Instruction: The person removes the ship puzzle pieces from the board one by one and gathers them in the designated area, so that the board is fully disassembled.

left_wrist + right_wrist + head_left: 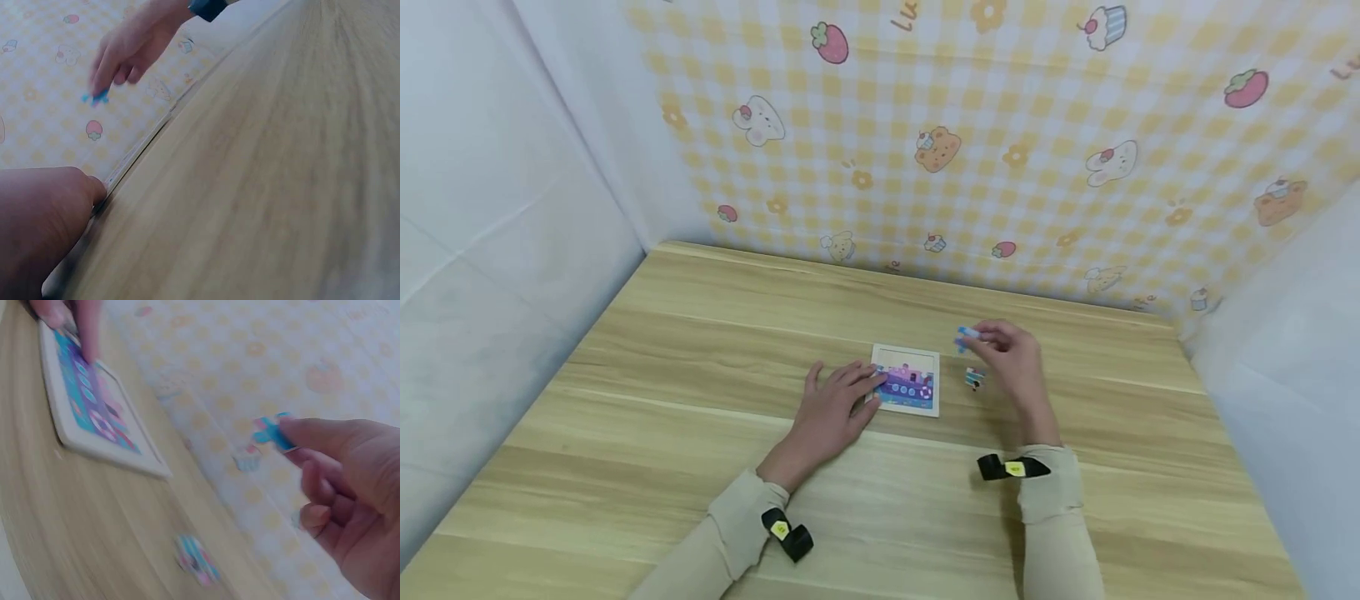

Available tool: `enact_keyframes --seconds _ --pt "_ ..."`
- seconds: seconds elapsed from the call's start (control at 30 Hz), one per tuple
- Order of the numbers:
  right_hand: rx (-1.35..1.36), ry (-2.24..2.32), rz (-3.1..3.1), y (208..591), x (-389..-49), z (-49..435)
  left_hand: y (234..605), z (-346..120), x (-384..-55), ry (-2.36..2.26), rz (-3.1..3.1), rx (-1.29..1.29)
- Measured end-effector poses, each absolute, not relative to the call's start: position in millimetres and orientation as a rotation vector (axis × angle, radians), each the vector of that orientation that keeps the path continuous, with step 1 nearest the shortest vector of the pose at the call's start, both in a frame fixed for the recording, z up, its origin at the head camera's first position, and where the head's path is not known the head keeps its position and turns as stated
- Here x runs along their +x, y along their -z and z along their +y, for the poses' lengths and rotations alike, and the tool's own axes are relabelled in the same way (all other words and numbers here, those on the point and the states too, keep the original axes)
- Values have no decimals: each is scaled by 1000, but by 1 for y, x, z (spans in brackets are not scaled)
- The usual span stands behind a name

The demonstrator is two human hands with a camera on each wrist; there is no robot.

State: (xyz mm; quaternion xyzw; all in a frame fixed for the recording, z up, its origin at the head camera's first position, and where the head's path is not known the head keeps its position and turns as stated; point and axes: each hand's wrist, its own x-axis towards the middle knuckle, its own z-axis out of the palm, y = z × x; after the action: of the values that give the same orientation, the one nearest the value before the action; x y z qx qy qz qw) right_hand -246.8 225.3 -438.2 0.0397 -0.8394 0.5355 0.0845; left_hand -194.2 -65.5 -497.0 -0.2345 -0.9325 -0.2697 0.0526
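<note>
A white-framed jigsaw puzzle (907, 389) lies on the table, its lower part filled with a purple and pink ship picture and its upper part bare. My left hand (832, 417) rests on the puzzle's left side, fingers stretched over the edge. Above the table to the right of the frame, my right hand (1011, 354) pinches a blue jigsaw piece (275, 432) between thumb and fingertips. Below that hand, several loose jigsaw pieces (974, 378) lie together on the wood, blurred in the right wrist view.
The wood-grain table (700, 333) reaches back to a yellow checked cloth (880, 183) with cartoon prints. White cloth walls (497, 167) stand on both sides. Each sleeve bears a black wrist strap (786, 533).
</note>
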Motion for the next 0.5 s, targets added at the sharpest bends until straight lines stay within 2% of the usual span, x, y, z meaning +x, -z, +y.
enact_keyframes --seconds 0.2,0.37,0.5 --pt "-171 -1615 -2351 443 -229 289 498 -66 -195 817 -2831 -710" --pt "-225 -1553 -2566 462 -214 340 497 -65 -194 823 -2826 -707" --pt "-260 -1520 -2676 467 -208 358 498 -62 -194 829 -2829 -696"
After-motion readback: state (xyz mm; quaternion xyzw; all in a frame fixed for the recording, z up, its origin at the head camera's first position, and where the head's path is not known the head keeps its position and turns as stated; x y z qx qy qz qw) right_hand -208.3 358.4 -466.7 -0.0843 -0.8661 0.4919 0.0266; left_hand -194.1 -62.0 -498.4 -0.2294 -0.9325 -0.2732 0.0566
